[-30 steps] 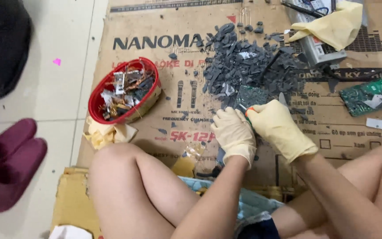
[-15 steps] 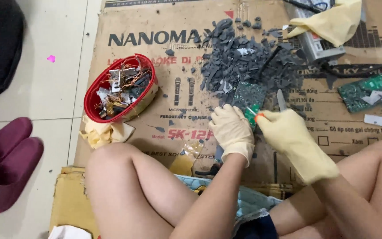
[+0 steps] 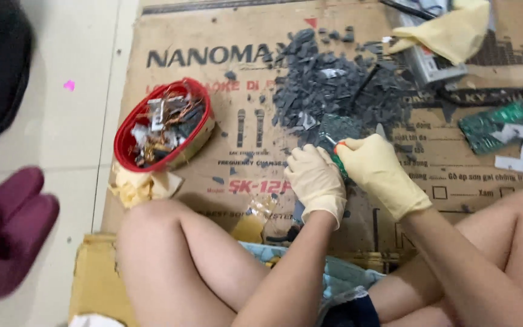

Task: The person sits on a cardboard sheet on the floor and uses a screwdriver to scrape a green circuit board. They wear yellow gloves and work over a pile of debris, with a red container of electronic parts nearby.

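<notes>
Person seated cross-legged on a flattened brown cardboard sheet (image 3: 225, 200), both hands in cream rubber gloves. Left hand (image 3: 316, 180) sits at frame centre, knuckles up, fingers curled down onto something on the cardboard; what lies under them is hidden, so I cannot tell if they grip it. Right hand (image 3: 378, 171), just at 3 o'clock of the left and touching it, is closed in a fist around one green-handled screwdriver (image 3: 334, 154), only the handle's orange-and-green end showing at the thumb. Directly at 12 o'clock of both hands: one small dark green circuit board (image 3: 339, 126), lying at the near edge of one large heap of grey plastic fragments (image 3: 334, 85), too many to count. At 9 to 10 o'clock of the hands, well apart: one red oval plastic bowl (image 3: 129, 124) holding copper wire and metal scrap. At 2 o'clock: a second green circuit board (image 3: 497, 124) with a white piece on it. At 1 o'clock, far edge: one spare cream glove (image 3: 455, 33). Frame's 8 o'clock: two maroon slippers (image 3: 7, 227) on pale tile.
</notes>
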